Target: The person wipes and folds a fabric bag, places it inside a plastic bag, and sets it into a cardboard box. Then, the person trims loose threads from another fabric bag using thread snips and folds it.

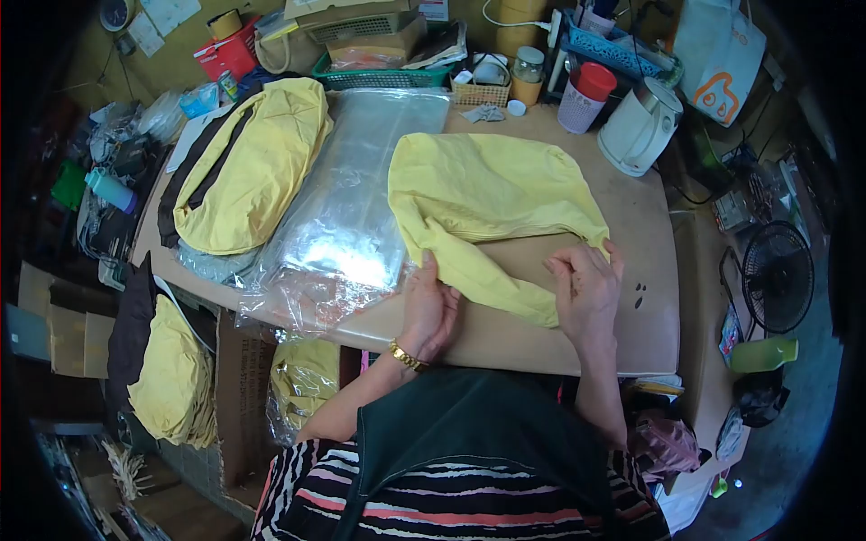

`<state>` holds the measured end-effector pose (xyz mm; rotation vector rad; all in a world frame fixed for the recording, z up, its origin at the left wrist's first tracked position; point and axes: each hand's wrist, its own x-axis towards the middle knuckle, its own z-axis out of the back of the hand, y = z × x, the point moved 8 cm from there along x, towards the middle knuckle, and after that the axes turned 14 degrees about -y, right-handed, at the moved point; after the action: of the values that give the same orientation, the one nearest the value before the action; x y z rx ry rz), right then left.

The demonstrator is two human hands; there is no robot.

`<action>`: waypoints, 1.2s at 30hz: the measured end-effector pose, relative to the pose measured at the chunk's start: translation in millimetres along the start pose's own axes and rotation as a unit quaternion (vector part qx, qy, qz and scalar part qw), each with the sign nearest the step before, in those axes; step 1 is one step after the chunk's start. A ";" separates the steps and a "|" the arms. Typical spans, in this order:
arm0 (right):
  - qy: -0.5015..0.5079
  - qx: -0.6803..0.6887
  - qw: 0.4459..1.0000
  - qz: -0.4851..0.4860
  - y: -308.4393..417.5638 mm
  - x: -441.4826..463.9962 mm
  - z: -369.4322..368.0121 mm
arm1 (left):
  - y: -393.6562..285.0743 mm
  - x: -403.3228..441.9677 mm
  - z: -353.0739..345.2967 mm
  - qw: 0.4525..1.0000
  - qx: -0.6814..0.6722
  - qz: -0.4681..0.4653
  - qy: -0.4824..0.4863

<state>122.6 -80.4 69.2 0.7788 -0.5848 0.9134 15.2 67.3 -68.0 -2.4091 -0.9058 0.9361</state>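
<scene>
The yellow cloth piece (496,176) lies on the desk (651,270), probably light, limp and easily creased, best held by its edges. The left hand's (430,311) grip pinches its near-left edge; the right hand (591,293) curls at its right end, grip unclear. Slippery-looking plastic sheets (361,171) crowd its left; a kettle (640,126) stands far right.

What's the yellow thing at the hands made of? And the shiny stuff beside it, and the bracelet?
The yellow piece is probably cloth, matt: it creases softly. The shiny sheets look like clear plastic, glossy: they glare and crinkle. The bracelet looks shiny and gold-coloured, maybe metal; hard to tell.
</scene>
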 end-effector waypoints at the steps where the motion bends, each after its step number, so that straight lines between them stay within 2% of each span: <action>1: 0.004 0.038 0.999 -0.014 7.0 2.5 -1.0 | 4.5 -2.1 0.1 1.000 -0.001 -0.002 -0.002; 3: -0.016 0.055 0.998 0.025 38.8 12.9 -12.9 | 21.4 -8.2 -5.3 0.999 0.004 0.042 0.031; 5: -0.039 0.070 0.995 0.066 62.2 23.1 -25.6 | 26.8 -9.8 -2.8 0.998 0.023 0.047 0.025; 7: -0.017 0.029 0.993 0.117 72.6 24.0 -48.5 | 36.7 -4.5 2.7 0.994 0.062 0.054 0.073; 11: 0.020 -0.003 0.986 0.165 73.1 18.1 -77.3 | 31.7 -5.6 -2.7 0.994 0.018 0.070 0.080; 13: 0.023 0.002 0.993 0.117 65.2 21.6 -79.9 | 25.6 -7.5 -1.5 0.992 -0.060 0.110 -0.014; 14: 0.024 0.003 0.993 0.120 66.4 23.1 -79.8 | 26.0 -6.5 -0.8 0.992 -0.063 0.109 -0.014; 16: 0.014 0.021 0.994 0.104 67.5 27.4 -77.5 | 21.0 -1.6 0.6 0.998 -0.045 0.054 0.005; 20: 0.006 0.006 0.987 0.161 82.2 23.1 -82.5 | 32.5 -3.8 0.9 0.996 0.016 0.070 0.055; 22: 0.046 -0.001 0.988 0.148 75.7 21.3 -95.3 | 36.8 -2.9 1.9 0.993 -0.042 0.111 0.029; 26: 0.009 0.024 0.990 0.136 70.2 23.7 -91.0 | 36.0 12.5 8.1 0.980 -0.111 0.155 0.047; 28: 0.041 0.040 0.995 0.079 60.8 25.3 -94.7 | 27.2 10.1 6.6 0.990 -0.079 0.117 0.028; 32: 0.010 0.048 0.996 0.071 51.1 27.4 -93.8 | 28.5 9.5 5.5 0.991 -0.068 0.106 0.042; 34: 0.063 0.049 0.997 0.012 41.1 26.4 -99.4 | 28.1 6.4 0.2 0.987 -0.074 0.121 0.068; 36: 0.072 0.044 0.996 -0.001 38.5 29.5 -95.4 | 30.7 6.7 5.6 0.987 -0.052 0.119 0.093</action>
<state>115.5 24.1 47.4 0.7851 -0.4184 0.9896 28.1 50.9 -92.1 -2.6842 -0.6237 0.7423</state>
